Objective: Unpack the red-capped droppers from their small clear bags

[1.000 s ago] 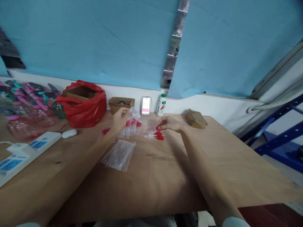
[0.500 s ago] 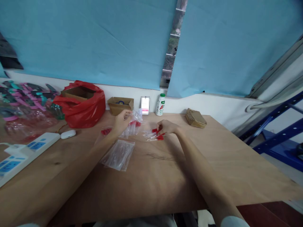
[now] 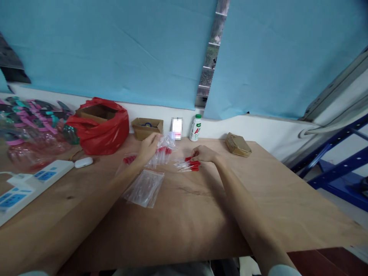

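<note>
My left hand (image 3: pixel 150 146) is closed, its fingers pinching the upper part of a clear plastic bag (image 3: pixel 170 141). Under and beside it lie bagged red-ended thin sticks (image 3: pixel 164 150), and another red-ended bundle (image 3: pixel 130 159) shows left of my wrist. A flat clear zip bag (image 3: pixel 146 188) rests nearer to me. Over on the right, my right hand (image 3: pixel 203 153) has its fingertips pressed together on a red-handled thin stick at the edge of a small loose pile (image 3: pixel 190 165). The sticks have pale, see-through shafts pointing left; their exact kind is too small to tell.
Along the wall stand a red plastic bag (image 3: pixel 115 132) around a box, an open cardboard box (image 3: pixel 148 130), a phone-like screen (image 3: pixel 177 128), a white bottle (image 3: pixel 196 128) and a brown package (image 3: pixel 238 145). Spray bottles (image 3: pixel 34 134) and a power strip (image 3: pixel 37 183) occupy the left.
The view has shifted slightly. My left hand still pinches the bag, its fingers a little more closed. My right hand stays at the pile, where the red handles lie slightly differently.
</note>
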Demonstrator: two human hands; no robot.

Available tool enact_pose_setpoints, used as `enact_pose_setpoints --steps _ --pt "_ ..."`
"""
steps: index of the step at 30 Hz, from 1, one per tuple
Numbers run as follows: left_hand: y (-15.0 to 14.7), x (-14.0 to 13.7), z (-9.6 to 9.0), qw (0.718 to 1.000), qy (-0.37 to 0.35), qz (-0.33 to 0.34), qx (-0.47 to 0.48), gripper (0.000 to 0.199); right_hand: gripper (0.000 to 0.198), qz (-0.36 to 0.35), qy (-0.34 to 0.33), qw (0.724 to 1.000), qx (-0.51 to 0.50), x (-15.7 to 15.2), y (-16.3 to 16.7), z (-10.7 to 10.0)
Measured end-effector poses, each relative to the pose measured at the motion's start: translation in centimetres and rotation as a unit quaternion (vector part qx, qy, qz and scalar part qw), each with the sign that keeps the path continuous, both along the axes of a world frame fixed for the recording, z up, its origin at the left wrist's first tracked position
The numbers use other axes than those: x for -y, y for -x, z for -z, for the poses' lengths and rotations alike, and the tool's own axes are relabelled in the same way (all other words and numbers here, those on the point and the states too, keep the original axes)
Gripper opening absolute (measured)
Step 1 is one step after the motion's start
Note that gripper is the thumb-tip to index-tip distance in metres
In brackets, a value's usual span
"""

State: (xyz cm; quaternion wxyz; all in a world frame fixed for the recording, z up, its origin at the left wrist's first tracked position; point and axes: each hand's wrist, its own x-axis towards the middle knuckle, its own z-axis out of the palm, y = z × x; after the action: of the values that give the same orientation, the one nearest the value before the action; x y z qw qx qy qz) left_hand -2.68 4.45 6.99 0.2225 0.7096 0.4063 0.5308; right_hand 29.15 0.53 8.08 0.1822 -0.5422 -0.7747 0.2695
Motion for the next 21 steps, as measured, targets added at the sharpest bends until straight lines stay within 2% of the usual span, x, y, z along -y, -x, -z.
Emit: enact_pose_setpoints --steps 3,6,11,14,17,21 --pt "-0.1 0.3 -0.4 1.000 0.019 0.018 0.006 0.034 0.014 0.004 -0.005 1.000 0.020 -0.1 -0.1 0.0" --pt "-0.4 0.3 -0.6 0.995 0.040 0.085 0.044 0.033 0.008 0.015 -0.029 0.999 0.025 -0.2 0.0 -0.2" --pt "-0.9 0.5 -0.9 0.983 0.058 0.144 0.102 0.064 0.008 0.023 -0.066 0.997 0.016 -0.2 0.5 -0.4" --pt "-1.0 1.1 -1.4 0.979 0.077 0.166 0.085 0.058 0.008 0.021 -0.084 0.996 -0.004 0.1 1.0 -0.6" --pt "-1.1 1.9 -1.9 0.978 0.090 0.179 0.065 0.044 0.016 0.002 -0.090 0.993 -0.082 1.0 2.0 -1.5" --pt "-1.3 2.8 -2.6 0.969 0.110 0.209 0.072 0.038 0.050 -0.015 -0.076 0.964 -0.252 2.8 3.9 -3.5"
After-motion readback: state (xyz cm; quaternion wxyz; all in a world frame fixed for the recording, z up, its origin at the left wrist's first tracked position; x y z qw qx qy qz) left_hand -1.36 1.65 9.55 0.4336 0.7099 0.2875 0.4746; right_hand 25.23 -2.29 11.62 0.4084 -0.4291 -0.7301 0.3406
